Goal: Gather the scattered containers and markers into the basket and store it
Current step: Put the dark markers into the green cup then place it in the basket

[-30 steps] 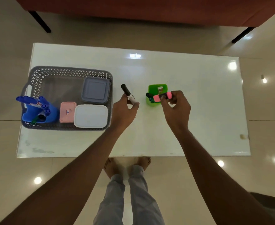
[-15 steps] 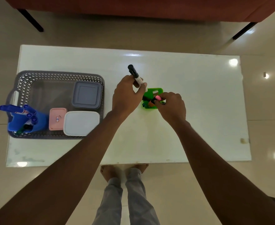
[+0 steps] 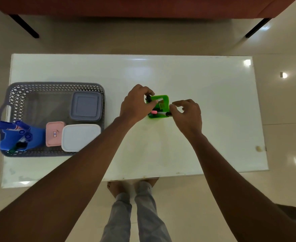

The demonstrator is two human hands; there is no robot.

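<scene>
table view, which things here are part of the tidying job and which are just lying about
Part of the job:
- basket holding blue cup, grey box, pink box, white box
- green cup with markers
- black marker in the left hand
- right hand

Just lying about:
- small scrap near the table's right edge

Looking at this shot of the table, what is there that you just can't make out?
Head view only:
- Black marker: mostly covered by the left hand, so its grip is unclear.
- Green holder: its contents are small and blurred.
- Right hand: fingertips at the holder's edge; contact unclear.
- Pink box label: too small to read.
- Basket: blue cup hides its near corner.
</scene>
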